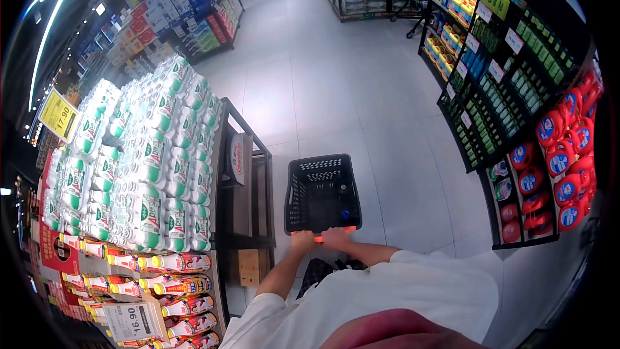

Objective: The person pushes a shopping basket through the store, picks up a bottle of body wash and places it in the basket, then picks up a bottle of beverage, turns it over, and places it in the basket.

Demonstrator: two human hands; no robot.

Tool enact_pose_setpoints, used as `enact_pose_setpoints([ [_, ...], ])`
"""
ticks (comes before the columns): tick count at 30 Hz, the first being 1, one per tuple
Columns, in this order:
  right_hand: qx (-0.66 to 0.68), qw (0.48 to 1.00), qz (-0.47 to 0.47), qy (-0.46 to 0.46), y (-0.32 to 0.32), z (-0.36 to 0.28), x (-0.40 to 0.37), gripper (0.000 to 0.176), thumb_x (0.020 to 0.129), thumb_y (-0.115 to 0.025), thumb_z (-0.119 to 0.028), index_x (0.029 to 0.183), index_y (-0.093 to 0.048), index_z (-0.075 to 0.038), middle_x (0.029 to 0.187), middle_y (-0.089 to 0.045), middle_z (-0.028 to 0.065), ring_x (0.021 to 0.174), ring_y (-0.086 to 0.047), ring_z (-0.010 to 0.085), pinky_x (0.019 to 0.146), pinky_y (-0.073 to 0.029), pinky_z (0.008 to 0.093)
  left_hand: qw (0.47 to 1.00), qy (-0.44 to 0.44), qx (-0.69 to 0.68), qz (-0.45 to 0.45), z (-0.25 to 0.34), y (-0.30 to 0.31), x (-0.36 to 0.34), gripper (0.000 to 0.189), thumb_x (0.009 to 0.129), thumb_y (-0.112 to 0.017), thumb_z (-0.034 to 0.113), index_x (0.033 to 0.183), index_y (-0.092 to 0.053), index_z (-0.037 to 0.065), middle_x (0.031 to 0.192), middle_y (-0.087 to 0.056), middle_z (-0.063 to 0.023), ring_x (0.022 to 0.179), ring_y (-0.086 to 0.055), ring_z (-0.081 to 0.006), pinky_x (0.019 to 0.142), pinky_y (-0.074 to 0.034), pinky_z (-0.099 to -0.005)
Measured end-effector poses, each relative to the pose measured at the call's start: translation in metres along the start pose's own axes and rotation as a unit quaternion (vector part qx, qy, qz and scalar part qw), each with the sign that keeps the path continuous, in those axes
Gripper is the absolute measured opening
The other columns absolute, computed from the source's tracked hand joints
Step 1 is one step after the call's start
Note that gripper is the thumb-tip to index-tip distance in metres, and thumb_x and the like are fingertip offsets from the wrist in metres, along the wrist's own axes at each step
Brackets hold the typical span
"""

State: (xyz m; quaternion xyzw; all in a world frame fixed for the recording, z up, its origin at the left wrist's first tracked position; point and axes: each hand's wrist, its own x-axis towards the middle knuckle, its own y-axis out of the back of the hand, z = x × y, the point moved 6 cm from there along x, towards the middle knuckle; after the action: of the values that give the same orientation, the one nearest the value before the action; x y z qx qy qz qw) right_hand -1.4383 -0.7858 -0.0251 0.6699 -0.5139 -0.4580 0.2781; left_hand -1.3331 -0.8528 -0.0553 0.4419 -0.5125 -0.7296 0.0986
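Observation:
Both hands grip the orange handle (318,239) of a black plastic shopping cart (292,197) straight ahead of me. My left hand (301,240) is closed round the handle's left part. Beside it, my right hand (335,238) wraps the handle toward the right. Perforated walls form the cart's basket. Inside, near the handle, lies a small blue item (345,214) too small to name, and a small round pale spot shows on the far right of the basket.
Stacked white-and-green bottle packs (152,155) and red-yellow bottles (184,262) stand close on the left, beside a dark wooden rack (248,155). A black shelf (481,116) and red jugs (568,155) line the right. Pale tiled aisle floor (323,77) runs ahead toward another cart (413,0).

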Motion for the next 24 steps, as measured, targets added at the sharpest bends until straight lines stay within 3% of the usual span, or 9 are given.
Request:
enact_pose_setpoints([
  [13,-0.02,0.998,-0.005,-0.068,0.078,0.058,0.125,0.024,0.076,-0.061,-0.029,0.082,-0.072,-0.008,0.081,-0.07,0.0151,0.076,-0.069,0.0323,0.066,-0.055,0.0431,0.998,-0.042,-0.037,0.0,-0.027,0.106,0.12,0.025,0.076,-0.064,0.026,0.09,-0.072,0.009,0.088,-0.071,-0.0142,0.083,-0.07,-0.031,0.073,-0.055,-0.0435],
  [24,-0.057,0.992,-0.021,-0.11,0.125,0.118,0.217,0.031,0.08,-0.058,-0.039,0.08,-0.072,-0.012,0.08,-0.07,0.0118,0.075,-0.069,0.0311,0.065,-0.054,0.0442,0.989,-0.129,-0.067,0.01,-0.038,0.175,0.225,0.024,0.081,-0.059,0.025,0.091,-0.071,0.007,0.097,-0.07,-0.0169,0.089,-0.069,-0.0325,0.078,-0.055,-0.0438],
])
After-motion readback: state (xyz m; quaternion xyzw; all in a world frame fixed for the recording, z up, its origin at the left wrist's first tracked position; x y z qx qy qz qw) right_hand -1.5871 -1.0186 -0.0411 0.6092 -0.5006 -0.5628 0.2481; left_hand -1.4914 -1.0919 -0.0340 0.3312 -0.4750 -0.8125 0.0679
